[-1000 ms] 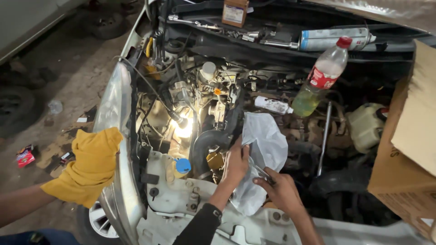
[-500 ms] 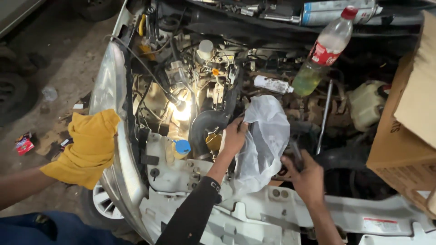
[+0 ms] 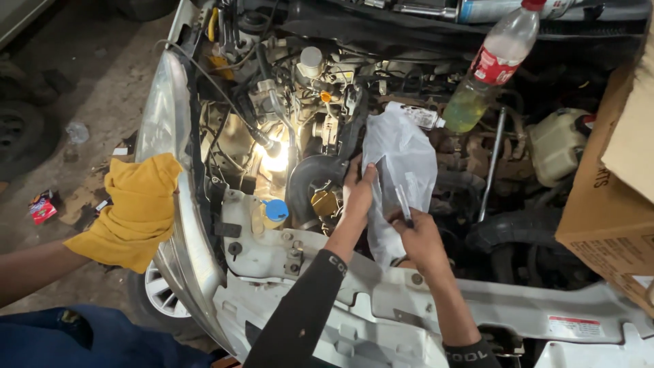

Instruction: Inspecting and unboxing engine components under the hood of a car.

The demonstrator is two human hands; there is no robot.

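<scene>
The left hand (image 3: 357,194) grips the left edge of a whitish plastic bag (image 3: 402,153), fingers curled over the film and closed on it. The right hand (image 3: 417,235) is pinched shut on the bag's lower part together with a thin dark tool (image 3: 402,203) — what kind of tool is too small to tell. The bag hangs over the open engine bay, just right of a black hose (image 3: 310,178) and a yellow cap (image 3: 325,203).

Risks, as I judge them: the film is limp, and the tool's tip lies against it, so a tug could tear it and let whatever is inside fall among the pipes, where it would be hard to find. A lit work lamp (image 3: 274,155) glows close to the left — plastic drifting onto it could soften. A bottle (image 3: 492,65) with yellowish liquid stands tilted at the back of the bay; a knock from the bag could tip it. At the far left another person's arm (image 3: 30,269) rests by a yellow cloth (image 3: 133,208) on the headlight, well apart from the hands.
</scene>
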